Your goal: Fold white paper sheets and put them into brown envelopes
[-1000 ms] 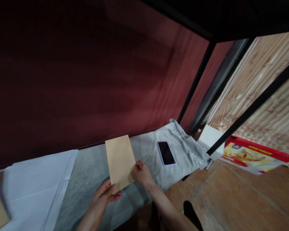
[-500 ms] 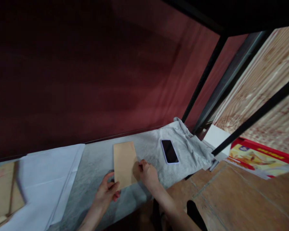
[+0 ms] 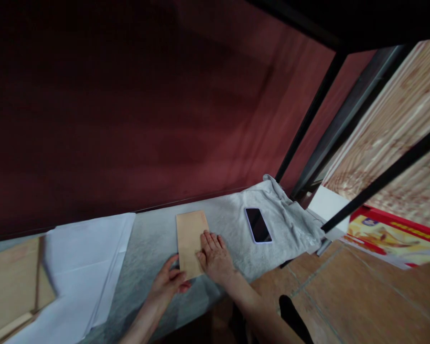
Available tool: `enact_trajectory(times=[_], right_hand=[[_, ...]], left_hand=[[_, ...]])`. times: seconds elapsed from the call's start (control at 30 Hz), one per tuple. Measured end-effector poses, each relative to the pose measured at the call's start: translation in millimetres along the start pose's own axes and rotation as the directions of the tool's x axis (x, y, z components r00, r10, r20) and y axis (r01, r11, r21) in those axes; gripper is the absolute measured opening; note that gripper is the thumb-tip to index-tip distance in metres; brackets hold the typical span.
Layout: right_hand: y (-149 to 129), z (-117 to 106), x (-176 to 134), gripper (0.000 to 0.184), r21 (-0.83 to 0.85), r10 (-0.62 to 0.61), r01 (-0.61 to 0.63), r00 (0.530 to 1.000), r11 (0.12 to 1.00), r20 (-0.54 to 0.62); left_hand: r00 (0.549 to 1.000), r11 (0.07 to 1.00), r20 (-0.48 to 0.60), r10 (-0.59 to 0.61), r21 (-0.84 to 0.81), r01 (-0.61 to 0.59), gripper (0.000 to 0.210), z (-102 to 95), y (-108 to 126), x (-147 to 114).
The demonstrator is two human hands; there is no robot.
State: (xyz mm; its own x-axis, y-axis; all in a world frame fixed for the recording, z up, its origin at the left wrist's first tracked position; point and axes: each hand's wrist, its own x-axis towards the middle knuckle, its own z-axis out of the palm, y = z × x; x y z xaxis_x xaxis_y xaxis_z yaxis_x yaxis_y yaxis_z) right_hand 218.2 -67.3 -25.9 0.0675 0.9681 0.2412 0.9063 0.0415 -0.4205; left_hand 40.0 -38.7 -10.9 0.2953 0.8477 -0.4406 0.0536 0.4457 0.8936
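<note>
A brown paper envelope (image 3: 190, 231) lies on the grey cloth (image 3: 150, 248) in front of me. At its lower left corner, my left hand (image 3: 170, 279) grips the edge between thumb and fingers. My right hand (image 3: 215, 255) rests flat on the envelope's right side, its fingers stretched out and pointing away from me. A phone (image 3: 258, 225) with a dark screen and a pale purple rim lies to the right of that hand.
White paper sheets (image 3: 82, 263) lie at the left, with more brown envelopes (image 3: 12, 282) on them. A dark red panel (image 3: 146, 134) rises behind. Black posts (image 3: 311, 114) and a red and yellow box (image 3: 387, 236) are at the right, above the tiled floor (image 3: 369, 286).
My right hand has gone from bent fingers at the envelope's right edge to lying flat on it. My left hand keeps its grip. The whole view has shifted slightly.
</note>
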Motion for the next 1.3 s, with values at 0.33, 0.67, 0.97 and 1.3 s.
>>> enact_trajectory(times=[0.33,0.67,0.97,1.3], right_hand=[[23.2,-40.8,4.7,0.022,0.740,0.498,-0.481,0.836,0.469,0.228],[-10.7,-33.4,-9.3,0.052,0.906,0.197,-0.384,0.888,-0.178,0.415],[59.5,-43.8,2.8,0.023,0.873,0.522,-0.283,0.712,-0.397,0.469],[81.4,-50.7,-2.1,0.024,0.832,0.535,-0.317,0.649,-0.455,0.540]], left_hand=[[0.997,0.983,-0.036,0.062,-0.172,-0.067,0.080,-0.9,31.6,-17.5],[0.992,0.966,0.010,0.124,-0.229,-0.118,0.088,38.6,20.9,-3.5],[0.992,0.989,0.046,0.117,-0.099,-0.112,0.067,32.0,13.8,0.0],[0.990,0.993,0.064,0.122,-0.009,-0.122,0.059,29.4,13.0,-3.2]])
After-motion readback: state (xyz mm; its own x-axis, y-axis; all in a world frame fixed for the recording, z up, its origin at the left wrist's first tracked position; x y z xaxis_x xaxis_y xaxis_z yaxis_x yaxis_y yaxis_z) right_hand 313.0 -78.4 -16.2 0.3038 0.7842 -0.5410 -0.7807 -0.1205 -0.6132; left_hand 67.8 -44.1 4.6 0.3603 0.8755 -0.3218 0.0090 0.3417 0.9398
